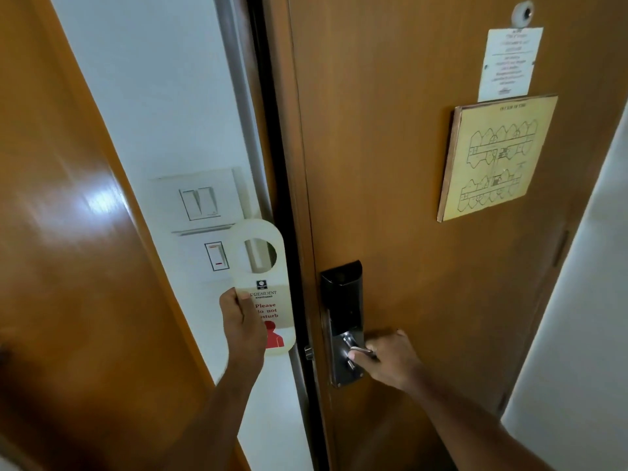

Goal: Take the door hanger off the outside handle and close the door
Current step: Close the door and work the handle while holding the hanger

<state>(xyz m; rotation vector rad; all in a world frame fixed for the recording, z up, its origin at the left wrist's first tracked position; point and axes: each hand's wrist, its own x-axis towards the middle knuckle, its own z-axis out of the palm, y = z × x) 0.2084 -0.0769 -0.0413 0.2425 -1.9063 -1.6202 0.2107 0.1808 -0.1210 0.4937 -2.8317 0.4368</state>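
My left hand [242, 326] holds a white "Please do not disturb" door hanger [263, 280] upright by its lower left edge, in front of the white wall beside the door frame. My right hand [390, 360] is wrapped around the metal lever handle [360, 350] on the inner face of the brown wooden door [390, 164]. The handle sits on a steel plate under a black lock housing [341, 294]. The door's edge lies close to the dark frame [285, 198]; only a narrow dark gap shows between them. The outside handle is hidden.
Wall switches [198, 203] and a single switch [216, 256] sit on the white wall left of the frame. A glossy wooden panel [68, 232] fills the left side. On the door hang a yellow floor-plan board [496, 158], a white notice [509, 62] and a peephole [523, 13].
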